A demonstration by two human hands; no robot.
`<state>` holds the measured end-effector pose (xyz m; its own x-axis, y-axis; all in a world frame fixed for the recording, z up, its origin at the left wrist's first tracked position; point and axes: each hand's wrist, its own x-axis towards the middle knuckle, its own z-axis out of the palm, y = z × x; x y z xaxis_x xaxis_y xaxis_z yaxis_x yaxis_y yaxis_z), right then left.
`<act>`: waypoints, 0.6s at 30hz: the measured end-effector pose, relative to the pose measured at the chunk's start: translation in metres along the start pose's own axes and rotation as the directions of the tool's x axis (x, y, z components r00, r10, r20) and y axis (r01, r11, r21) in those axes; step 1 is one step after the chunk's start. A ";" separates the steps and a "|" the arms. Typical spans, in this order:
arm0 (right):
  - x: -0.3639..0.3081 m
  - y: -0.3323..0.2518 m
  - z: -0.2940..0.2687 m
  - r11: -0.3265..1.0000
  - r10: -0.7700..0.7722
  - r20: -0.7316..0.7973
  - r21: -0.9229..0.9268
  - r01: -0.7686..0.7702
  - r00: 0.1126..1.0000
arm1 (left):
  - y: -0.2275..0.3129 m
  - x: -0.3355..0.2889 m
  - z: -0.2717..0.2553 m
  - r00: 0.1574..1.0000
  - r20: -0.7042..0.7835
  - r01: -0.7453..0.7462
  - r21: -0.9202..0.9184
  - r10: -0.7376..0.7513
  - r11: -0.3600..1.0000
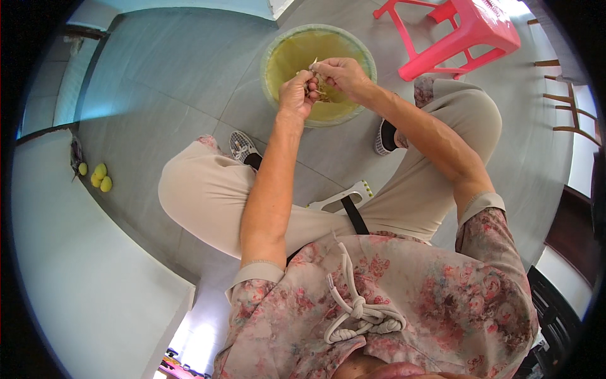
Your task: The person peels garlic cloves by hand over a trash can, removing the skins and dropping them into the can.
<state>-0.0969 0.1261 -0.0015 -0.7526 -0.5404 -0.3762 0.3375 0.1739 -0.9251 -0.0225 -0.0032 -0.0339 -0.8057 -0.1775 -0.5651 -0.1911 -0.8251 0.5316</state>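
The right hand (pixel 343 74) is bent into a pinch, thumb and forefinger closed on what looks like a pale sliver (pixel 314 62), too small to name more exactly; the left hand (pixel 298 93) is curled just beside it, fingers turned in, and whether it is closed on anything I cannot tell. The sliver lies at the left end of the right hand's pinch and just beyond the left hand's fingertips, its long axis pointing mostly away from the person, so the right hand is the nearer one. Directly below the grip opens a round, yellowish-green bin (pixel 287 54), its rim circling both hands, with pale, stringy scraps (pixel 326 96) inside, beneath the fingers. Beyond the grip to the right stands a pink plastic stool (pixel 412 68); well apart to the left of the grip, yellow-green fruits (pixel 100 171), mango-like in shape, lie on the grey tiled floor (pixel 189 88) beside the wall. No brand, label or writing can be read on the bin or around the grip
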 end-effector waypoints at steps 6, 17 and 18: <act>0.004 0.004 -0.003 0.972 0.102 0.023 0.209 -0.104 0.995 | 0.004 -0.003 0.006 0.999 0.021 -0.036 0.035 0.035 0.999; -0.008 -0.017 0.002 0.860 -0.197 -0.040 -0.486 0.154 0.980 | 0.008 -0.003 0.003 0.994 -0.026 -0.107 0.125 0.111 0.986; -0.007 -0.015 0.000 0.860 -0.198 -0.044 -0.487 0.152 0.979 | 0.008 -0.004 0.006 0.994 -0.022 -0.104 0.125 0.108 0.987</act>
<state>-0.0970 0.1272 0.0148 -0.8285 -0.5275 -0.1878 -0.0993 0.4685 -0.8779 -0.0241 -0.0059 -0.0240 -0.8090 -0.2774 -0.5183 -0.1744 -0.7287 0.6623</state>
